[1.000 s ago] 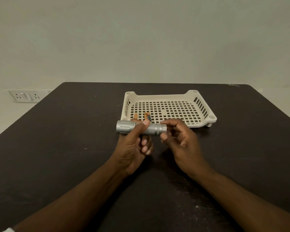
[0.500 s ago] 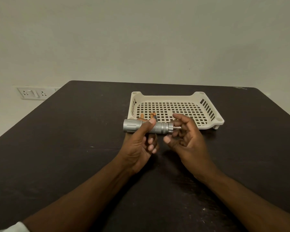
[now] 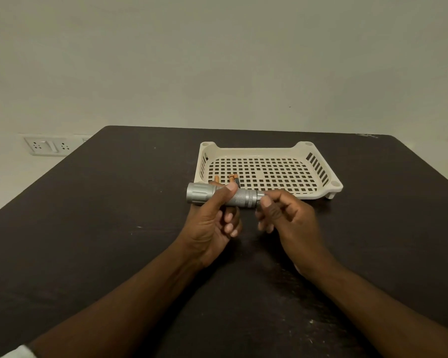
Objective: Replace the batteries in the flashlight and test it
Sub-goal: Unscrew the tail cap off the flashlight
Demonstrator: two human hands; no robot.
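- right hand point(image 3: 287, 218) fingers, spread before, now pinch the flashlight point(image 3: 223, 196) tail.
- left hand point(image 3: 212, 223) stays wrapped round its middle, held level above the table point(image 3: 88, 228).

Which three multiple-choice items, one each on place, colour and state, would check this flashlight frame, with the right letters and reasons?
1. Where do the spare batteries lie?
A. in the tray's near left corner
B. on the bare table to the right
C. in the right hand

2. What colour is the tray?
A. blue
B. cream
C. black

3. How is the flashlight held?
A. upright on the table
B. lying in the tray
C. level above the table, the left hand around its body and the right hand at its tail end

Answers: 1 A, orange-ended cells show just behind the flashlight, inside the tray; 2 B, its perforated plastic is pale cream against the dark table; 3 C, the left grip wraps the barrel while the right fingertips pinch the tail cap.
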